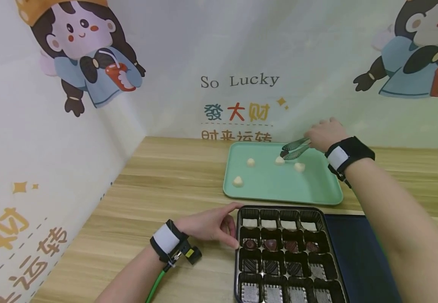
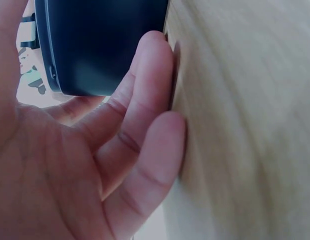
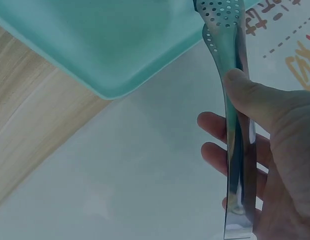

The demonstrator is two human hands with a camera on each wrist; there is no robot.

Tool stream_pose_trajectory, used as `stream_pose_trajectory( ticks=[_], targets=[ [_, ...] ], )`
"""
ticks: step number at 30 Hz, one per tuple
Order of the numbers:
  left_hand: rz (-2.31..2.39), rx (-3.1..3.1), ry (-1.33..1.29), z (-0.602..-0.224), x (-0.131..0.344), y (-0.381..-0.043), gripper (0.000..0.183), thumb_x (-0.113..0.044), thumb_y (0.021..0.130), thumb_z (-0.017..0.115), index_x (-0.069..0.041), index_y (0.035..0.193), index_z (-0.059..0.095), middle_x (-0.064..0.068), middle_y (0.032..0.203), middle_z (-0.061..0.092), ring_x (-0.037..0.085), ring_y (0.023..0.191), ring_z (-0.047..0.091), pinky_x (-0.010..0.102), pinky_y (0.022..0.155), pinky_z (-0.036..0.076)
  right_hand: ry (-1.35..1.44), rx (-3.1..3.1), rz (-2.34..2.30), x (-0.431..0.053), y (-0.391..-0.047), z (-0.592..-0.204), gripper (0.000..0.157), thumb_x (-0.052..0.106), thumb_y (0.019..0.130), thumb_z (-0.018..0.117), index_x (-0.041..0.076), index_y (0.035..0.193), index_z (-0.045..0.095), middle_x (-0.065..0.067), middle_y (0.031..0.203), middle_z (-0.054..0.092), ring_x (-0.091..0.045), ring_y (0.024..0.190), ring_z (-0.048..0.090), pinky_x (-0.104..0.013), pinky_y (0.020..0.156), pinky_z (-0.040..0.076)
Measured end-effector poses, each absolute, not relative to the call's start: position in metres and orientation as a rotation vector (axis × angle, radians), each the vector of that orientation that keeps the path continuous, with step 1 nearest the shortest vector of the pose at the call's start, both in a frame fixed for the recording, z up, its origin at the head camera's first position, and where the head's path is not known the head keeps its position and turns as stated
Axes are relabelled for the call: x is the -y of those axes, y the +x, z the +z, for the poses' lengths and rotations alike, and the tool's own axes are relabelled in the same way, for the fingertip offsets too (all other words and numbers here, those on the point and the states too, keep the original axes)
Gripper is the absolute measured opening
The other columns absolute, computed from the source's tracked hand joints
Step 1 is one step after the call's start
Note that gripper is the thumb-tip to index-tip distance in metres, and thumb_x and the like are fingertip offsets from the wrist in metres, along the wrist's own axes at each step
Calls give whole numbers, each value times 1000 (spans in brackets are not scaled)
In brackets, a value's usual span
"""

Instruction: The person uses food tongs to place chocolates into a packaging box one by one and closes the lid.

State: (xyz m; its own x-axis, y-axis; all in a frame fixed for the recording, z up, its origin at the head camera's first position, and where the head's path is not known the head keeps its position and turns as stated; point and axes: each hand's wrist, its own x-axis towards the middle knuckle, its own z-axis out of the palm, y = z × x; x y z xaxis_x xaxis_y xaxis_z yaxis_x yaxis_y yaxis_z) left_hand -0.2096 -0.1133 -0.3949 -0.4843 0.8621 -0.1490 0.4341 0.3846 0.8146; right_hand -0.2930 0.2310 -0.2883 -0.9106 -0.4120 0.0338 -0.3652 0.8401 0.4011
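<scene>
1. Right hand (image 1: pixel 326 134) out at the far right end of the tray, and it's gripping the metal tongs (image 1: pixel 296 152), thumb on one side, fingers round the other
2. Look at those tongs: two holed heads, a little apart, out over the tray and right by a white piece (image 1: pixel 280 160); touching it or not, I cannot tell
3. Three more white pieces (image 1: pixel 237 181) here, one nearby on the right, two off to the left, all on the green tray (image 1: pixel 279 191)
4. Down to the left hand (image 1: pixel 211 225): thumb and forefinger spread along the box's left edge, the other fingers loosely bent beside it
5. And the black box (image 1: pixel 261 251), four compartments by four: white pieces across the far row, dark red-brown ones in the second, three dark pieces in the third, ridged floors showing in the nearest
6. To its right, a dark blue board (image 1: pixel 359 252), partly behind the right forearm; under everything, a wooden table (image 1: pixel 158 181)
</scene>
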Motion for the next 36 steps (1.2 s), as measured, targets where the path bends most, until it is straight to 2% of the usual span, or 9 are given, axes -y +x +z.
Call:
stream_pose_trajectory(
  ticks=[6,13,22,27,30,33,36],
  targets=[
    [978,-2083,1093,-393,113,-209,94,-29,74,73,-20,145,12,0,83,62,15,75,58,28,68,46,587,2929,-564,-237,-302,-296,29,19,82,63,9,110,63,-16,101,61,-36,95,52,-56,88,34],
    [977,-2072,1107,-395,110,-207,93,-29,74,73,-19,145,12,-1,84,61,14,75,58,28,70,46,537,3017,-511,-247,-303,-307,34,19,86,59,8,118,58,-19,109,57,-40,104,48,-57,91,31],
    [975,-2089,1108,-392,113,-207,95,-29,74,73,-18,145,12,0,83,61,14,73,57,27,67,46,608,2927,-471,-247,-285,-302,33,19,89,55,7,120,56,-15,95,56,-33,90,51,-48,76,40],
    [958,-2108,1114,-393,113,-207,94,-31,74,72,-20,145,12,-2,83,61,12,73,57,27,68,46,673,2830,-422,-259,-259,-293,35,19,89,56,3,121,54,-11,84,52,-27,76,50,-39,61,42],
    [959,-2105,1106,-393,113,-208,94,-32,74,72,-21,145,11,-2,83,61,13,75,58,28,69,46,727,2763,-380,-265,-233,-287,38,19,87,59,2,120,54,-6,79,49,-20,68,47,-32,52,38],
    [954,-2103,1098,-393,113,-208,94,-33,75,72,-22,145,11,-2,84,61,12,76,58,28,69,46,801,2672,-334,-271,-201,-283,40,20,83,63,4,118,56,-2,77,47,-15,64,44,-29,50,35],
    [952,-2100,1087,-393,113,-208,94,-33,75,72,-23,145,10,-1,84,61,13,77,58,28,70,46,863,2584,-283,-277,-166,-282,38,35,91,52,5,113,60,2,76,46,-9,59,38,-26,48,32]
  ],
)
